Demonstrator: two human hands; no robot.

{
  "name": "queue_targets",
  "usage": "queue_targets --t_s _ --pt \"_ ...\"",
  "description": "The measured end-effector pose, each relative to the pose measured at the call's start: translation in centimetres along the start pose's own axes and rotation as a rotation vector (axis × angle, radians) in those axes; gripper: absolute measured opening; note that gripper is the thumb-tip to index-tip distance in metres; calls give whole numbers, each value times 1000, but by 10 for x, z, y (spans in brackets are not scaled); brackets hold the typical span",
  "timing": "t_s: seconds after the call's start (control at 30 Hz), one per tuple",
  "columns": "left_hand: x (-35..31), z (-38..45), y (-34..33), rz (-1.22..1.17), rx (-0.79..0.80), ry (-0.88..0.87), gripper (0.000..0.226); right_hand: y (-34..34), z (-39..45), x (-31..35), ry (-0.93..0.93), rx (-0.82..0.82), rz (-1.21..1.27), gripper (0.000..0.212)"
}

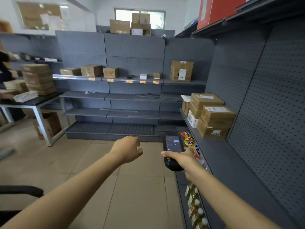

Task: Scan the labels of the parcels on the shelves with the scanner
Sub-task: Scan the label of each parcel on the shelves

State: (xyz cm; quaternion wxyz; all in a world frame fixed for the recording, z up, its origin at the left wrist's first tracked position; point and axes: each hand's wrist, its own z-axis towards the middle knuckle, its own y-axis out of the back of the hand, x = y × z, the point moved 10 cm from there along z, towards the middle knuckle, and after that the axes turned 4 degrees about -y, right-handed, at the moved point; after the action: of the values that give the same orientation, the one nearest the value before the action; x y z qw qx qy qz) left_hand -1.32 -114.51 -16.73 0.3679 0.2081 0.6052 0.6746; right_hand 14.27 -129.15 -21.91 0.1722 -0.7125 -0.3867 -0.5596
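My right hand [180, 158] grips a black handheld scanner [172, 144] with its screen lit, held out beside the right shelf. My left hand [127, 148] hangs empty over the floor, fingers loosely curled and apart. A stack of cardboard parcels [212, 115] with white labels on top sits on the right shelf [234, 162], just beyond the scanner. On the far shelf [132, 79] stand several small cardboard parcels [91, 70] and a taller labelled box [181, 71].
Snack packets [191, 144] and bottles [197, 207] fill the lower right shelf under my arm. A table [34, 103] with stacked boxes stands at left, where a person's arm shows. More boxes top the far shelving; red boxes [214, 10] sit upper right. Tiled floor lies ahead.
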Motion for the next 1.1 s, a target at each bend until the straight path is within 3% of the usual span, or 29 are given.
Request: queue_targets --t_s 0.33,0.4,0.5,0.63,0.9,1.1 --pt "34 125 -28 4 53 -68 36 -27 113 45 -30 -16 95 85" --pt "41 155 -34 -5 54 -67 36 -30 141 50 -61 -7 168 75" --pt "51 201 -43 7 68 -59 34 -31 182 65 -84 12 286 41" --pt "60 262 -45 2 75 -62 29 -31 240 88 -87 13 313 32" --pt "90 351 -57 -17 72 -59 30 -67 330 136 -114 258 557 38" --pt "137 420 -84 -27 137 -52 28 -92 395 155 -138 267 607 40"
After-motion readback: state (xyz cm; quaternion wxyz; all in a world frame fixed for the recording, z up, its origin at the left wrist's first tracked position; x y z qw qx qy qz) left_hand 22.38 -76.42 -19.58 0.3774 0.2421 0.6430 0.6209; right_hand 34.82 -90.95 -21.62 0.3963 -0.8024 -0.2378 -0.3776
